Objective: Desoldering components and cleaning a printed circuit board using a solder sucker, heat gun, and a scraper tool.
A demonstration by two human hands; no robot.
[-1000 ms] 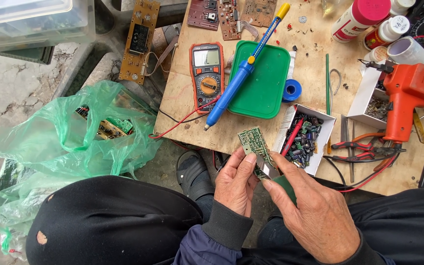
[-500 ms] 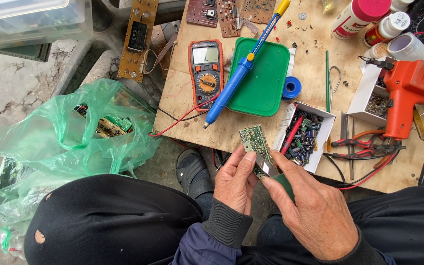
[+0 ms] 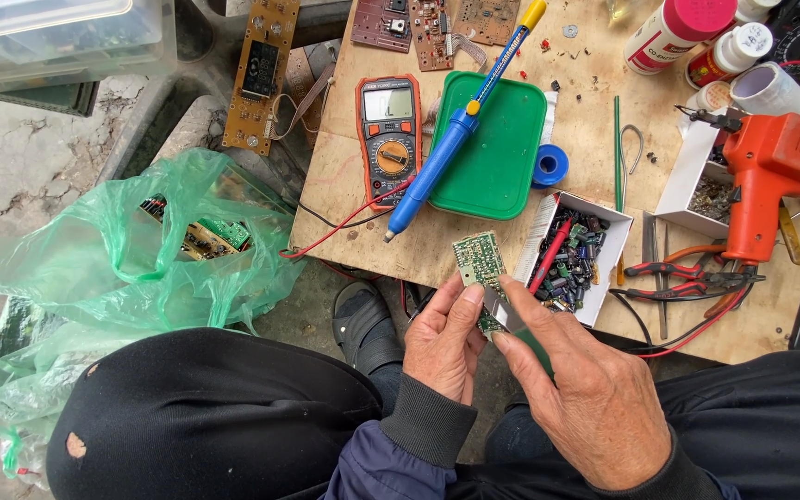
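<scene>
left hand [image 3: 444,344]: bare, veined, creased knuckles, short nails | right hand [image 3: 594,398]: bare, broader, wrinkled, no ring or watch | cuffs: ribbed dark grey knit | sleeves: navy blue fabric jacket | legs: loose black cloth trousers, small pale worn hole on left knee | foot: black rubber sandal [image 3: 363,324]

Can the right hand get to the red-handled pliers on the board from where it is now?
Probably yes. The right hand is pinching the small green circuit board together with the left hand, so it would have to let go first. The red-handled pliers lie uncovered near the board's front edge, nothing between.
</scene>
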